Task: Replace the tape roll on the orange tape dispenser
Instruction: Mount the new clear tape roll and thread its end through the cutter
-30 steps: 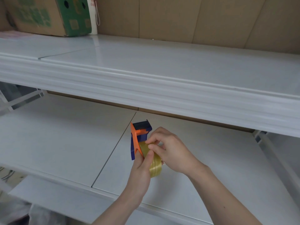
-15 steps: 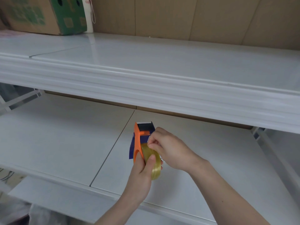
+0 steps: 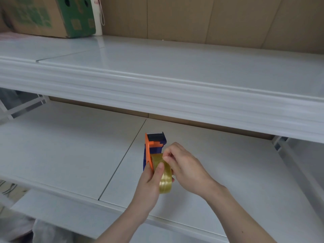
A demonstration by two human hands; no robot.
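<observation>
The orange and dark blue tape dispenser [image 3: 152, 147] is held upright over the lower white shelf [image 3: 70, 148]. A yellowish clear tape roll [image 3: 164, 180] sits on it, beside the orange side plate. My left hand [image 3: 149, 185] grips the dispenser from below, with its thumb pressed on the roll's outer face. My right hand [image 3: 185, 168] is at the right side of the roll, its fingertips pinched at the roll's top edge. The roll's core and the dispenser's handle are hidden by my hands.
An upper white shelf [image 3: 175, 88] juts out above the work area. A cardboard box with green print [image 3: 49, 16] stands at its far left, against a brown cardboard back wall. A seam [image 3: 122, 160] splits the lower shelf's panels just left of the dispenser.
The dispenser has turned a little, its blue head now showing more squarely. My right hand's fingertips have slid down from the dispenser head onto the top of the roll.
</observation>
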